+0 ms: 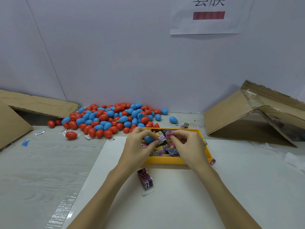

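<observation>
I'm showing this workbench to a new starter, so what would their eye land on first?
First, the big heap of glossy red and blue plastic eggs spread along the back of the pale wooden table. Then, at centre, the shallow yellow plastic tray of small folded colourful paper packets, over which the left hand holds a blue plastic egg shell and the right hand pinches one pink folded paper packet.

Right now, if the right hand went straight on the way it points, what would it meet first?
Likely the left hand, which holds a blue egg: the right hand, pinching a packet, points left across the yellow tray, fingertips nearly touching. Depth unclear.
</observation>
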